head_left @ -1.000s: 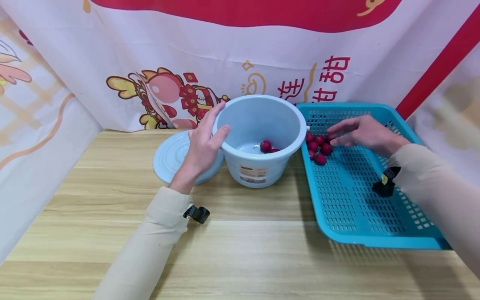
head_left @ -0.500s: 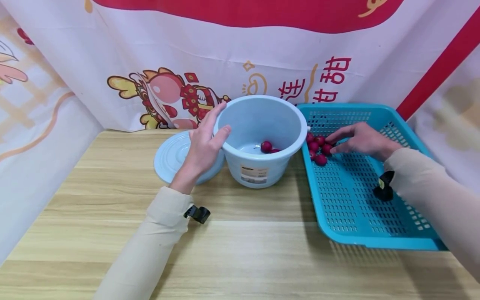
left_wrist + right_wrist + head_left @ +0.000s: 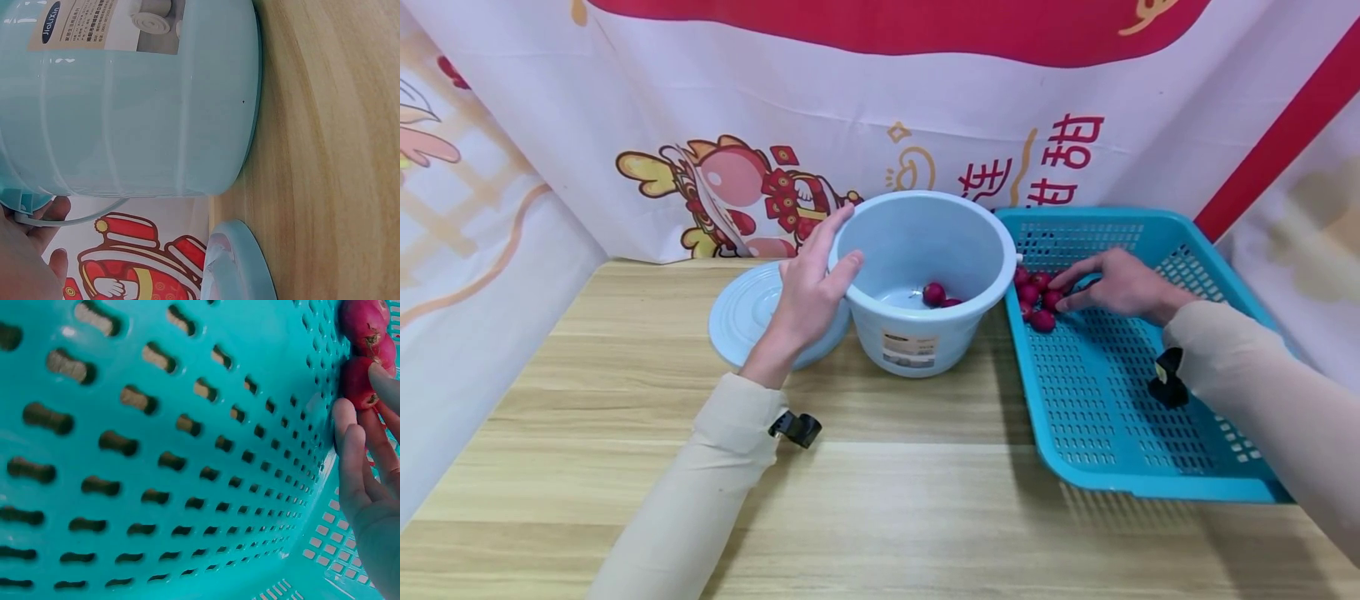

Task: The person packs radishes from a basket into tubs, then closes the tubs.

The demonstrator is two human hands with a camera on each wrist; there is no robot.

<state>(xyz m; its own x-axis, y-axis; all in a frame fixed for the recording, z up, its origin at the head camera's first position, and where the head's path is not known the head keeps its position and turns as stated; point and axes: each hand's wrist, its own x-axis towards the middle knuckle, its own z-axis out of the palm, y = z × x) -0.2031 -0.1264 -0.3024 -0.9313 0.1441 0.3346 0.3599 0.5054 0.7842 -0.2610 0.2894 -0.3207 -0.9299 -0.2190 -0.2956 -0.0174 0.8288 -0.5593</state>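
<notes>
In the head view, my left hand (image 3: 807, 292) holds the left rim of a light blue bucket (image 3: 880, 329), with the thumb over the rim. The left wrist view has its fingers under the rim beside the wire handle (image 3: 81, 220). Two red radishes (image 3: 933, 293) lie on the bucket's floor. My right hand (image 3: 1123, 286) reaches into a turquoise perforated basket (image 3: 1157, 486), at a cluster of several radishes (image 3: 1042, 321) in its left back corner. In the right wrist view, thumb and fingers pinch one radish (image 3: 356, 381) at the cluster's edge.
The bucket's round blue lid (image 3: 737, 321) lies on the wooden table (image 3: 880, 500), left of the bucket and partly behind my left hand. A printed cloth (image 3: 700, 83) hangs along the back. The basket stands close against the bucket's right side.
My right hand has lowered slightly and shifted left among the radishes, with thumb and fingers closing around one. The left hand and the bucket stay in place.
</notes>
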